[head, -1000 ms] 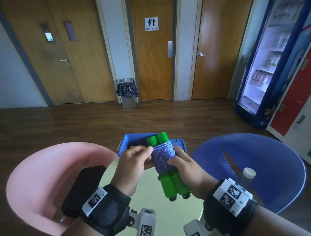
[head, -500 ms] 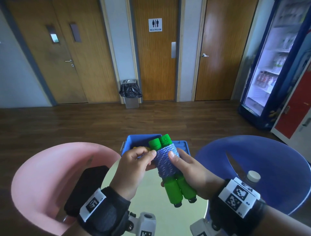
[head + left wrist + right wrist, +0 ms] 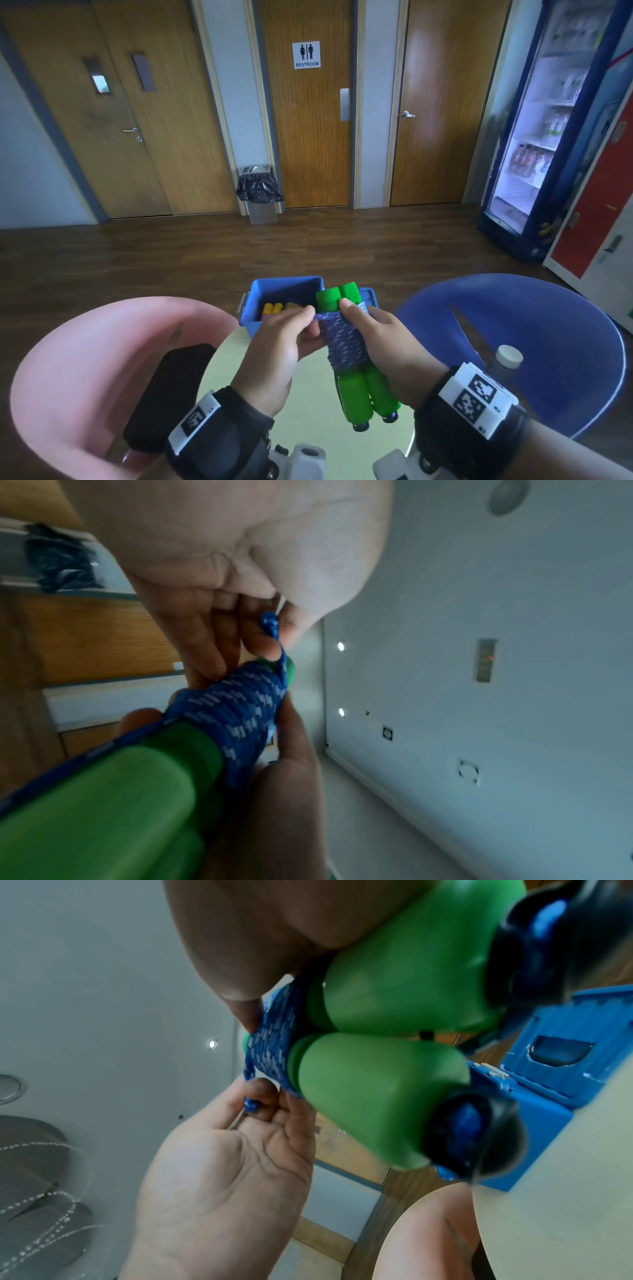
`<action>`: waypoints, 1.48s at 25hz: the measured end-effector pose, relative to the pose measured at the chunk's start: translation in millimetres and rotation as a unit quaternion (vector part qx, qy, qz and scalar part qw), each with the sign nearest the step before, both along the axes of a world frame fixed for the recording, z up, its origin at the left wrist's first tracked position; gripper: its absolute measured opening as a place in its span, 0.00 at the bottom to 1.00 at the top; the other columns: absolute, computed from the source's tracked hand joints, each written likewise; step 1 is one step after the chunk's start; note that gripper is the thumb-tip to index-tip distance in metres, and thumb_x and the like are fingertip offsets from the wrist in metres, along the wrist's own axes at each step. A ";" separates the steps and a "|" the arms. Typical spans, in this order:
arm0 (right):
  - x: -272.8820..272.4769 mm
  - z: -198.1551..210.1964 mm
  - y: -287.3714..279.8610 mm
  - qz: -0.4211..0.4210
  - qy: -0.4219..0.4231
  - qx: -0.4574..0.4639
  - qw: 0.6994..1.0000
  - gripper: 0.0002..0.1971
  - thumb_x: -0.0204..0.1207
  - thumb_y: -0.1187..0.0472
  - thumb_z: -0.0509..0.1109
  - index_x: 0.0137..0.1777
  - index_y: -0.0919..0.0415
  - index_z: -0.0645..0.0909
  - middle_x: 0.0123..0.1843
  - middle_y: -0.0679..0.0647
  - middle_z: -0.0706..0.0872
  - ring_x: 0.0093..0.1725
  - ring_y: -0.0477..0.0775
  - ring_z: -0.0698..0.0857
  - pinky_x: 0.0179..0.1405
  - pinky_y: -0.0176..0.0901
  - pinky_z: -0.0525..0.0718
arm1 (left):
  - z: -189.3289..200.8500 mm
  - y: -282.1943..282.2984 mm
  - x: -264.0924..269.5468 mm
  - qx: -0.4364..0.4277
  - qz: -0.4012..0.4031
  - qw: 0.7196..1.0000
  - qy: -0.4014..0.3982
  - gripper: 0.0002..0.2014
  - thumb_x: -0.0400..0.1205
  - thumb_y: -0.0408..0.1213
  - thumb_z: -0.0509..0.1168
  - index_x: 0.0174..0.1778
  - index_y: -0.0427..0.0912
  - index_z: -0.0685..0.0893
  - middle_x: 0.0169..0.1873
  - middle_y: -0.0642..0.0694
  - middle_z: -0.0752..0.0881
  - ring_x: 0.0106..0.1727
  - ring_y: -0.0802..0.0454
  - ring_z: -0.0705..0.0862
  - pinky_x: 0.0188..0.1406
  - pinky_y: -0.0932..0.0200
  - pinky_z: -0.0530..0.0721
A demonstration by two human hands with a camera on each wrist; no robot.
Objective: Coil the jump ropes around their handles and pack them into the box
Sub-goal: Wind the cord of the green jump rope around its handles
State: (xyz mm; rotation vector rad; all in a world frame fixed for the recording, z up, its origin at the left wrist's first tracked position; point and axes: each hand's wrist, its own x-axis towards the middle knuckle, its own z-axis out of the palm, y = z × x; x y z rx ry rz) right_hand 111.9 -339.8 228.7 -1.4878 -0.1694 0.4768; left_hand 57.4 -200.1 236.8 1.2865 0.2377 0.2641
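A jump rope with two green handles [image 3: 363, 394] side by side has its blue speckled cord [image 3: 342, 337] wound tightly round their middle. My right hand [image 3: 380, 342] grips the bundle from the right, thumb on the top turns. My left hand [image 3: 291, 329] pinches the loose end of the cord [image 3: 272, 626] at the bundle's upper left [image 3: 250, 1104]. Just behind the bundle stands the open blue box [image 3: 260, 320], holding another coiled rope with yellow handles [image 3: 272, 308].
The box sits at the far edge of a small pale round table [image 3: 308, 411]. A pink chair [image 3: 85, 370] with a black pouch [image 3: 164, 394] is on the left, a blue chair [image 3: 531, 335] with a bottle [image 3: 507, 359] on the right.
The bundle has stayed in front of the box. My left fingers have drawn the cord end out to the left at the top of the coil, and my right thumb has shifted up onto the top turns.
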 end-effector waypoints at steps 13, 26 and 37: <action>-4.6 4.6 -14.8 0.027 -0.029 -0.028 0.999 0.34 0.65 0.32 0.73 0.48 0.67 0.84 0.41 0.67 0.90 0.38 0.68 0.89 0.46 0.65 0.88 | 2.1 8.9 -4.6 0.009 -0.079 0.996 0.037 0.10 0.79 0.26 0.60 0.31 0.37 0.72 0.40 0.32 0.78 0.39 0.42 0.88 0.38 0.56 0.88; -12.4 19.6 -22.6 0.167 0.162 0.092 0.968 0.22 0.70 0.42 0.74 0.42 0.65 0.88 0.35 0.66 0.84 0.30 0.63 0.84 0.34 0.48 0.86 | -8.5 10.9 -10.0 -0.012 -0.141 0.990 -0.011 0.11 0.71 0.38 0.73 0.41 0.36 0.80 0.39 0.33 0.82 0.37 0.41 0.82 0.38 0.52 0.82; -10.5 10.4 -8.9 0.103 0.040 0.089 0.990 0.32 0.75 0.39 0.66 0.68 0.65 0.78 0.57 0.61 0.90 0.52 0.57 0.89 0.48 0.49 0.86 | 5.7 -12.5 -4.9 0.078 -0.055 0.993 -0.073 0.09 0.76 0.39 0.68 0.38 0.38 0.77 0.35 0.41 0.81 0.38 0.47 0.82 0.36 0.55 0.83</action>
